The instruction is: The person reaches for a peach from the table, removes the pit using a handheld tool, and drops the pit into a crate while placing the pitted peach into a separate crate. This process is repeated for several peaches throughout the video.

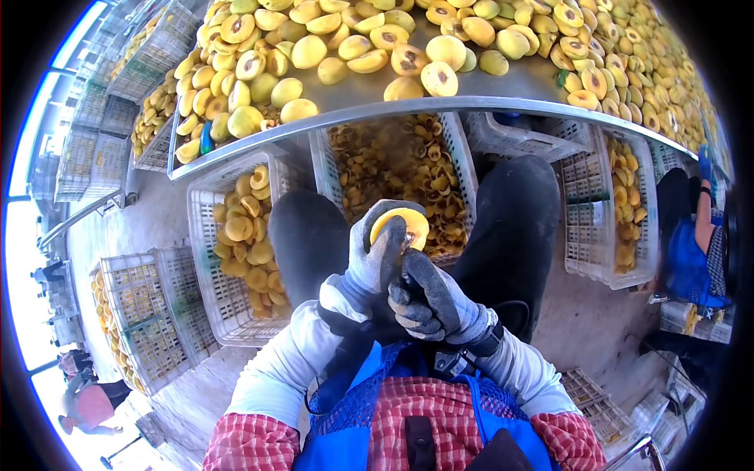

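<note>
Centre frame: left hand [377,255] curled tight around a yellow fruit half [402,226], cut face up. Right hand [430,302] clenched just below, touching; whatever sits inside that grip hidden, maybe a tool. Behind, white crate [458,161] of peelings under the table [345,110], heaped with fruit [310,51] across the top.

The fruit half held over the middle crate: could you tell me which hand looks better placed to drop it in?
Left, probably. The left hand alone cups the fruit half above the middle crate; the right hand sits lower, closed.
</note>
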